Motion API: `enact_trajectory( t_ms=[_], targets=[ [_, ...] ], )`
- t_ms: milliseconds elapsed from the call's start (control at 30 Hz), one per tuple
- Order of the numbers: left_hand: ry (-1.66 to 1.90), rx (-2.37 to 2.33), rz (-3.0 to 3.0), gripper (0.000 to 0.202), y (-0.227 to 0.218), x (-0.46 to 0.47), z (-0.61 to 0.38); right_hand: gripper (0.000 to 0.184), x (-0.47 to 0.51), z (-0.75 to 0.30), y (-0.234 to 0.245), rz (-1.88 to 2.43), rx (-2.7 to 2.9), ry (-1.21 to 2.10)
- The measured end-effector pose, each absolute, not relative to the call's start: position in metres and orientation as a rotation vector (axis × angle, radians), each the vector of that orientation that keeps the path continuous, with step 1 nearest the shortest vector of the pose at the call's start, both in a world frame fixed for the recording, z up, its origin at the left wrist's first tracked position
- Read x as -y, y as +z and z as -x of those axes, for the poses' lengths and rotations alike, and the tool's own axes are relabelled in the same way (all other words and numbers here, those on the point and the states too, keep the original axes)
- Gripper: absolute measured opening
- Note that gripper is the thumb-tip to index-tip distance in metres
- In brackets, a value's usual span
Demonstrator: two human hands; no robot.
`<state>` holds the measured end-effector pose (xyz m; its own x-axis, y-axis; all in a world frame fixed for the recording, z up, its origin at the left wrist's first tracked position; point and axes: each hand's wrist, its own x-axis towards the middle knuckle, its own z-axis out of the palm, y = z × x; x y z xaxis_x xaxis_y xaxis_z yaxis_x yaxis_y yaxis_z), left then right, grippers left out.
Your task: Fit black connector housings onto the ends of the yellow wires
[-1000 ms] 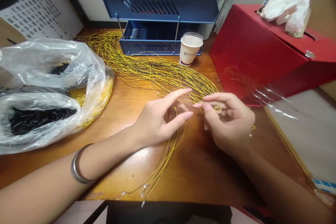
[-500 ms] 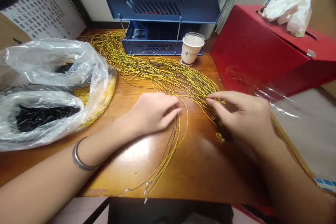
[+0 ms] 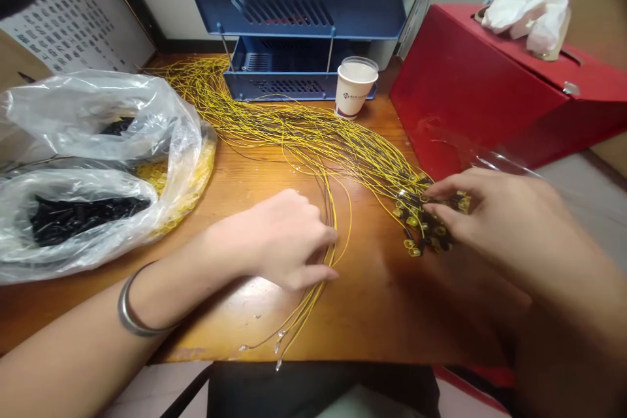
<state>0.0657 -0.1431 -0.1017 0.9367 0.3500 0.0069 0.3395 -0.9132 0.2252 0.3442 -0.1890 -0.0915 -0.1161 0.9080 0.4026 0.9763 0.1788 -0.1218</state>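
Note:
My left hand (image 3: 289, 241) rests low over a few loose yellow and dark wires (image 3: 326, 199), its thumb and forefinger spread apart. Those wires run beneath and between its fingers towards the table's front edge, where their small metal tips (image 3: 279, 349) lie. A long bundle of yellow and dark wires (image 3: 294, 124) stretches across the table to the right. Its right end carries a cluster of black connectors with yellow hex nuts (image 3: 416, 222). Over this cluster, my right hand (image 3: 494, 209) pinches a wire by its connector end between thumb and forefinger; the other fingers are hidden.
At left stand clear plastic bags (image 3: 181, 144) with black parts and yellow rings. Behind the bundle are a blue tray rack (image 3: 294, 10) and a paper cup (image 3: 355, 88). A red tissue box (image 3: 470, 85) stands on the right. The wooden table (image 3: 372, 313) ends close in front.
My left hand has slid towards me along the loose wires, and its thumb and forefinger have parted. My right hand has moved right, uncovering more of the connector cluster.

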Motion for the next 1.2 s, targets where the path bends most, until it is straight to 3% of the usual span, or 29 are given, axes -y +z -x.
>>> enact_trajectory(
  t_ms=[133,267,433,800,1033,1200],
  targets=[
    [0.002,-0.526,-2.969,0.036,-0.105,0.138,-0.067,0.001,0.196,-0.308,-0.089,1.637,2.161,-0.031],
    [0.023,-0.653,-3.057,0.048,-0.110,0.127,-0.064,0.018,0.201,-0.281,-0.100,1.138,2.476,0.100],
    [0.053,-0.769,-3.095,0.058,-0.112,0.118,-0.062,0.019,0.204,-0.271,-0.113,0.943,2.579,0.213],
    [0.002,-0.763,-3.076,0.061,-0.104,0.124,-0.063,0.024,0.214,-0.229,-0.123,0.837,2.597,0.338],
    [0.042,-0.813,-2.967,0.058,-0.107,0.122,-0.063,0.029,0.210,-0.201,-0.109,0.992,2.773,0.393],
    [0.267,-0.759,-2.601,0.051,-0.112,0.117,-0.065,0.030,0.208,-0.202,-0.105,1.003,2.854,0.472]
  ],
)
